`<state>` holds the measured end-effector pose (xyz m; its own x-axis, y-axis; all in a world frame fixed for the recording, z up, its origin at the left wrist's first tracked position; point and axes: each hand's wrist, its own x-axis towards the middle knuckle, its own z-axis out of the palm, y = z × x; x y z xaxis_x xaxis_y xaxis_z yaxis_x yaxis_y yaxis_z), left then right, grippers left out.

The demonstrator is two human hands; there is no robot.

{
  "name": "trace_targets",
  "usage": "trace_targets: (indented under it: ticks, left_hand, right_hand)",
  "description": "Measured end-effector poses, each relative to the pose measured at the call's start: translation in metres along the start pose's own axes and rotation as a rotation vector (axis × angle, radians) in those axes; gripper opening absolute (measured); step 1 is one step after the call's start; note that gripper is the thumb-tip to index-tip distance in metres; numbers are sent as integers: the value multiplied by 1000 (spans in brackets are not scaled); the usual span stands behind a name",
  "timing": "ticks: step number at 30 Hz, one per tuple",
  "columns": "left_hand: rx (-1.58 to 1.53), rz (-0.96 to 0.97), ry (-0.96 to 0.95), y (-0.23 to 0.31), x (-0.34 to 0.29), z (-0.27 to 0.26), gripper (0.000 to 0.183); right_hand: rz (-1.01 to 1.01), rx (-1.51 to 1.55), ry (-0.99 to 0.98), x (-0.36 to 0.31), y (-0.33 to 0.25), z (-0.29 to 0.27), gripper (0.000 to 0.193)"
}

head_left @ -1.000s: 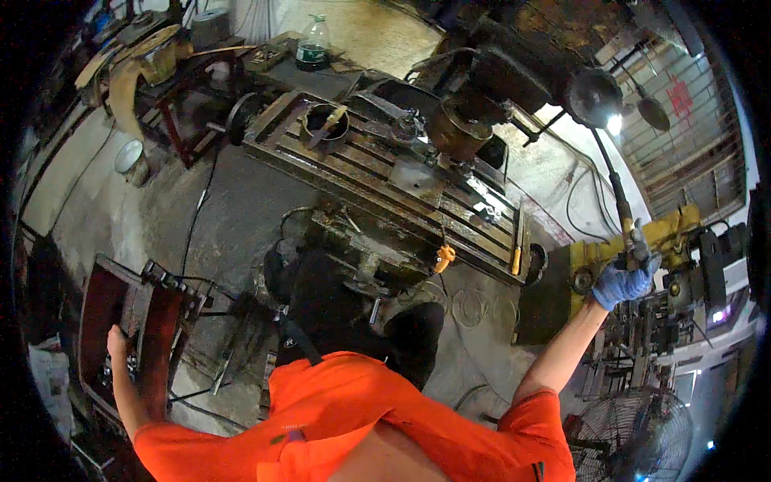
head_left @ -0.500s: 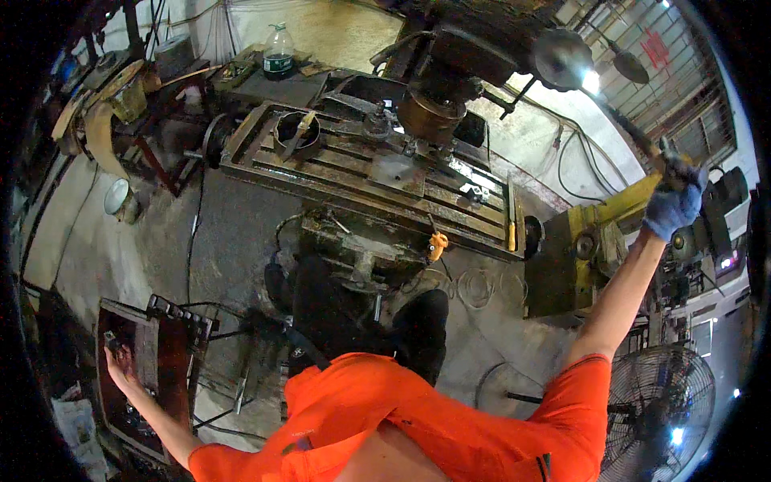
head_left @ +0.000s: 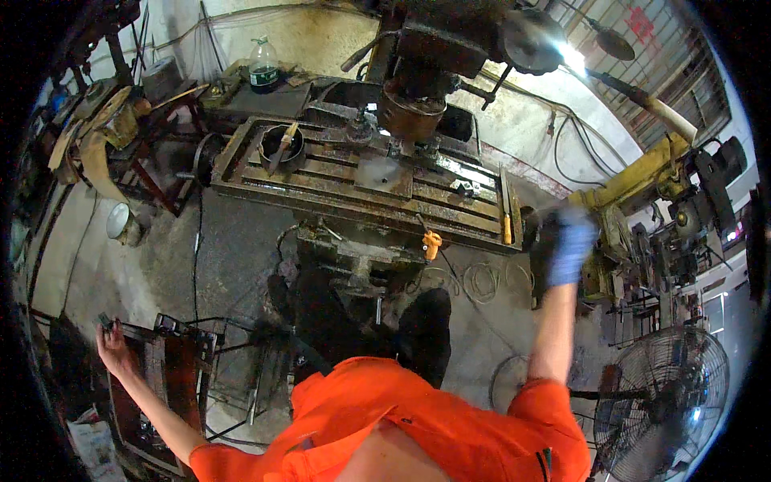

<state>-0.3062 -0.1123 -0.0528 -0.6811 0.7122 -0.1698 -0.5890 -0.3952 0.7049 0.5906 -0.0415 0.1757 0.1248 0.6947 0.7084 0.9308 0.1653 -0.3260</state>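
My bare left hand [head_left: 115, 351] is at the lower left, its fingers round a small dark metal block [head_left: 104, 321], over the edge of an open wooden drawer or box [head_left: 183, 363]. My right hand [head_left: 572, 245], in a blue glove, is smeared by motion, so its fingers cannot be read. It is just beyond the right end of the machine's slotted table [head_left: 321, 186], near a yellow-handled tool [head_left: 507, 229] lying there. Under the spindle head [head_left: 412, 108] sits a flat metal plate [head_left: 384, 175]. Small bright metal pieces [head_left: 466, 189] lie to its right.
A round pot [head_left: 267, 153] with a brush [head_left: 283, 146] across it stands on the table's left part. A lamp [head_left: 572, 58] shines at the upper right. A caged fan [head_left: 662, 406] is at the lower right. An orange object [head_left: 432, 243] hangs at the table's front.
My right hand has come down and left from the lamp's arm toward the table's right end. My left hand has risen slightly with the metal block. The view has shifted a little.
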Motion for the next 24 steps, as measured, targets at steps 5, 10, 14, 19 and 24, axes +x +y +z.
trace_targets:
  ticks: [5,10,14,19,24]
  left_hand:
    - [154,64,-240,-15,3,75,20]
    - [200,37,-328,-63,-13,154,9]
    - [317,1,-290,-84,-36,185,16]
    - [520,12,-168,-99,-36,188,29]
    - [497,-145,-217,-123,-18,178,23]
  right_hand:
    - [765,530,-684,-151,49,181,25]
    - [968,623,-506,-187,64,272,27]
    - [983,623,-328,-178,19,239,34]
    - [568,426,-123,-96,-26,143,49]
    - [308,-280,-758,-39,-52,117,47]
